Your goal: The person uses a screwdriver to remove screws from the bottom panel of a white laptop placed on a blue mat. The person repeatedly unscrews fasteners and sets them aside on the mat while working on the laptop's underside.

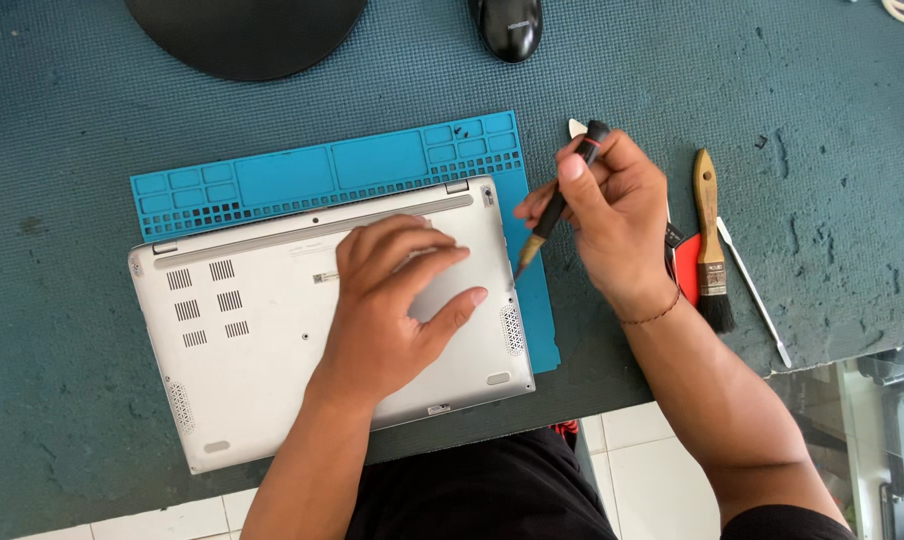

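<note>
- Left hand (397,290) lies flat, fingers spread, palm down on the underside of a silver laptop (242,350) — holding nothing, pressing the case steady.
- The laptop rests bottom-up, its far edge overlapping a blue repair mat (272,175); vent slots lie left of the left hand.
- Right hand (612,220) is closed in a pencil grip around a black-handled screwdriver (557,200), tip angled down, just off the laptop's right edge and apart from the case.
- Judgement: base-cover screw work is in hand — the tip must be seated squarely in a screw before turning.
- Right of the right hand: a wooden-handled brush (710,235) and a thin metal tool (757,295).
- Beyond both hands: a black mouse (509,25) and a round black base (247,35).
</note>
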